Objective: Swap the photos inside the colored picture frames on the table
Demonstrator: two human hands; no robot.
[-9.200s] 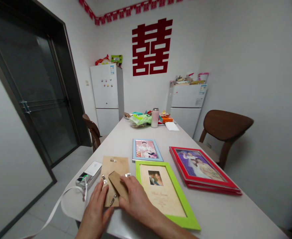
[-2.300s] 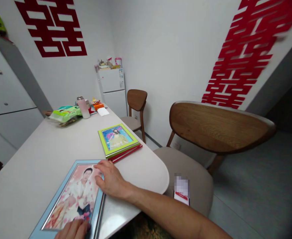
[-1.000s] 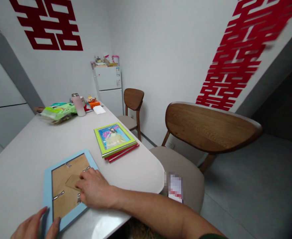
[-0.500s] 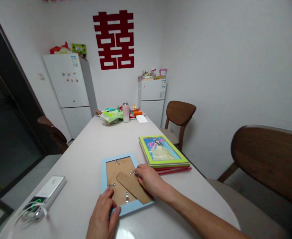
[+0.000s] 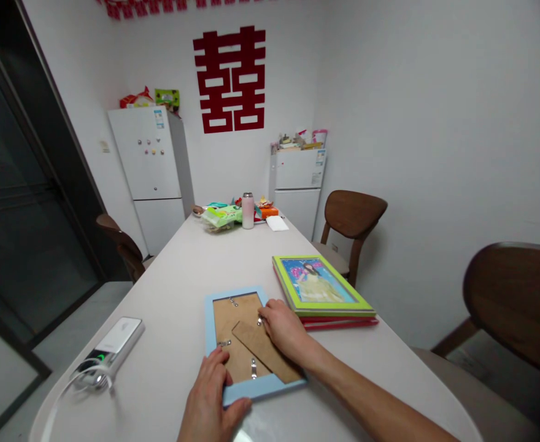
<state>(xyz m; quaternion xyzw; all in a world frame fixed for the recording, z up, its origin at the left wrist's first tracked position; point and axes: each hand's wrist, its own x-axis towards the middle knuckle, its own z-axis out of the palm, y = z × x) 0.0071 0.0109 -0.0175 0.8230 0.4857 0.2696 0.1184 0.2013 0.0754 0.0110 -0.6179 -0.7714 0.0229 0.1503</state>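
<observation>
A light blue picture frame [image 5: 212,334] lies face down on the white table [image 5: 182,276], its brown backing board and small metal clips showing. A brown cardboard stand flap [image 5: 261,353] lies slanted across the backing. My left hand [image 5: 212,396] rests flat on the frame's lower left corner, fingers stretched out by a clip. My right hand [image 5: 285,328] lies on the frame's right side, fingertips curled at a metal clip near the upper right edge.
A green-framed picture [image 5: 320,285] is stacked on red frames [image 5: 343,323] to the right. A white power bank [image 5: 111,347] with a cable lies at the left. Snacks and a bottle [image 5: 248,210] sit at the far end. Wooden chairs [image 5: 353,215] stand around, two fridges behind.
The blue frame was turned from face up to face down. Since half a second ago both hands stay on its back; my view shifted slightly left.
</observation>
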